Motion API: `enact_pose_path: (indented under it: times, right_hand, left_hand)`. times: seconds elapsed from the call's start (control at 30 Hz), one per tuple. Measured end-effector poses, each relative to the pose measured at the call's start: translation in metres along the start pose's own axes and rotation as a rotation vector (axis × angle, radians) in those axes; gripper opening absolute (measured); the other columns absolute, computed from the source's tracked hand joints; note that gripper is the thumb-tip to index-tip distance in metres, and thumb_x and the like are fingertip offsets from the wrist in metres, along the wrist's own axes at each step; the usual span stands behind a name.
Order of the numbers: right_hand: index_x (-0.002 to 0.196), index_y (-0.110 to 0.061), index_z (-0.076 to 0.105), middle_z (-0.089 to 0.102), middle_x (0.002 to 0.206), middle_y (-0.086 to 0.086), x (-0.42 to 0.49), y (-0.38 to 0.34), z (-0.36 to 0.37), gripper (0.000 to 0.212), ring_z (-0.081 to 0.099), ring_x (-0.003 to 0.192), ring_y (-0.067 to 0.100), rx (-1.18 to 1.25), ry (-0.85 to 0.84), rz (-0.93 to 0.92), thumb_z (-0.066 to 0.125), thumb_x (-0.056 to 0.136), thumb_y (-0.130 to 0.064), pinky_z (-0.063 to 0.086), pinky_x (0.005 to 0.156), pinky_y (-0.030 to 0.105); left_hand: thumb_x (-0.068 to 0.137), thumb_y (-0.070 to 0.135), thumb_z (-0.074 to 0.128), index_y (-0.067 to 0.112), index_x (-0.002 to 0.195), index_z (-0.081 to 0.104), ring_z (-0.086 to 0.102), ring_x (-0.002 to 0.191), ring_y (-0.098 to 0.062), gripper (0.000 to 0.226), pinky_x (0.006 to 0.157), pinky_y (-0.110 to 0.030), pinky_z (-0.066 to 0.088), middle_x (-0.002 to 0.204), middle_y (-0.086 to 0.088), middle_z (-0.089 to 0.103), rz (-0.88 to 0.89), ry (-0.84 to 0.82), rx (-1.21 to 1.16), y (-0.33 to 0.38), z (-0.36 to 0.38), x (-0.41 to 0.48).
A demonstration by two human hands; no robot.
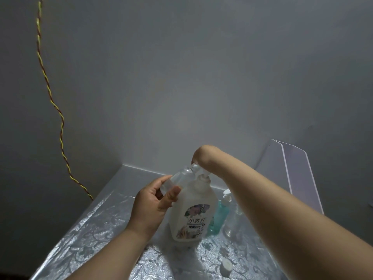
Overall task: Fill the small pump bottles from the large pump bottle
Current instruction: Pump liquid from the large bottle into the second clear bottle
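A large white pump bottle (191,215) with a flowered label stands upright on the table. My right hand (203,156) is bent down over its pump head, fingers hidden behind the wrist. My left hand (151,205) holds a small clear bottle (177,179) tilted, its open neck right at the pump's spout. Behind the large bottle stand a small teal bottle (219,219) and a small clear pump bottle (230,215), partly hidden by my right forearm.
A loose white pump cap (226,266) lies on the shiny flower-patterned table cover (96,235) near the front right. A white folded board (292,174) leans on the wall at the right. A twisted red and yellow cord (50,93) hangs down the left wall.
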State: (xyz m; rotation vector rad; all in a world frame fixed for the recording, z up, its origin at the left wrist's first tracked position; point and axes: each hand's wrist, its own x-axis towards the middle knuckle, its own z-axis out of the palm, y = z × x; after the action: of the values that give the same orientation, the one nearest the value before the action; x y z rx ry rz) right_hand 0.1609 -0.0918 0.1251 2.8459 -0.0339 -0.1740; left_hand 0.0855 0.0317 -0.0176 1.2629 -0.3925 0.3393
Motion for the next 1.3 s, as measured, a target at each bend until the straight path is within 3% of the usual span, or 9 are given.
enact_pose_path:
  times: [0.07,0.2,0.33,0.4,0.57,0.67,0.77,1.0,1.3]
  right_hand:
    - [0.123,-0.005,0.061,0.061,0.127,0.011,0.000,0.000,0.004,0.032,0.059,0.111,0.029,0.074,0.016,0.019,0.048,0.096,-0.015,0.042,0.082,0.026]
    - [0.123,-0.008,0.063,0.060,0.127,0.009,-0.001,-0.002,0.010,0.033,0.057,0.115,0.029,0.128,0.010,0.060,0.057,0.091,-0.013,0.045,0.102,0.036]
    - [0.124,-0.005,0.060,0.056,0.131,0.011,-0.004,-0.002,0.009,0.034,0.054,0.117,0.031,0.099,-0.008,0.059,0.056,0.092,-0.015,0.042,0.102,0.036]
    - [0.115,-0.005,0.061,0.055,0.130,0.011,-0.005,-0.001,0.012,0.026,0.053,0.107,0.030,0.179,0.006,0.075,0.056,0.091,-0.013,0.042,0.104,0.039]
    - [0.098,-0.004,0.067,0.068,0.106,0.016,-0.016,0.006,0.023,0.036,0.062,0.102,0.036,0.762,0.365,0.094,0.039,0.093,-0.025,0.047,0.097,0.049]
    - [0.088,-0.001,0.065,0.069,0.093,0.017,-0.018,0.008,0.023,0.042,0.063,0.093,0.038,0.917,0.483,0.107,0.037,0.094,-0.031,0.048,0.094,0.051]
    - [0.084,-0.002,0.066,0.070,0.089,0.015,-0.022,0.007,0.023,0.047,0.063,0.089,0.037,0.916,0.552,0.096,0.035,0.096,-0.036,0.049,0.093,0.050]
    - [0.084,-0.004,0.066,0.070,0.089,0.013,-0.026,0.009,0.022,0.051,0.064,0.089,0.035,0.882,0.577,0.110,0.032,0.097,-0.041,0.048,0.094,0.049]
    - [0.081,-0.007,0.069,0.071,0.089,0.009,-0.032,0.006,0.016,0.056,0.063,0.093,0.031,0.983,0.612,0.129,0.033,0.096,-0.047,0.046,0.097,0.048]
  left_hand:
    - [0.043,0.084,0.067,0.031,0.099,0.065,0.064,0.064,0.002,0.077,0.056,-0.012,0.048,0.071,0.010,0.072,0.001,0.002,0.007,-0.001,-0.001,-0.001]
    - [0.043,0.084,0.067,0.031,0.100,0.066,0.063,0.062,0.002,0.078,0.055,-0.012,0.047,0.070,0.010,0.071,-0.001,0.002,0.016,0.000,-0.001,-0.002]
    - [0.040,0.084,0.068,0.029,0.101,0.065,0.062,0.059,0.003,0.082,0.055,-0.012,0.047,0.067,0.011,0.071,-0.018,0.004,0.004,-0.001,-0.002,-0.002]
    - [0.038,0.084,0.069,0.028,0.101,0.064,0.061,0.058,0.002,0.085,0.055,-0.012,0.048,0.065,0.009,0.070,-0.028,0.003,-0.014,-0.001,-0.002,-0.002]
    - [0.035,0.081,0.073,0.029,0.098,0.067,0.060,0.058,-0.002,0.082,0.055,-0.014,0.048,0.065,0.006,0.069,-0.080,0.013,-0.087,-0.004,-0.001,0.000]
    - [0.036,0.079,0.075,0.026,0.100,0.068,0.059,0.059,-0.004,0.084,0.059,-0.018,0.050,0.070,0.005,0.069,-0.111,0.017,-0.117,-0.007,-0.001,0.002]
    - [0.039,0.076,0.076,0.024,0.104,0.069,0.057,0.060,-0.005,0.083,0.066,-0.025,0.051,0.077,0.003,0.070,-0.139,0.004,-0.144,-0.009,-0.001,0.003]
    - [0.047,0.076,0.075,0.021,0.108,0.069,0.055,0.067,-0.012,0.082,0.064,-0.025,0.046,0.081,-0.003,0.068,-0.142,-0.016,-0.141,-0.009,-0.004,0.001]
    - [0.040,0.076,0.077,0.025,0.112,0.068,0.057,0.072,-0.015,0.089,0.068,-0.026,0.048,0.092,-0.002,0.073,-0.196,0.016,-0.218,-0.008,-0.005,0.003]
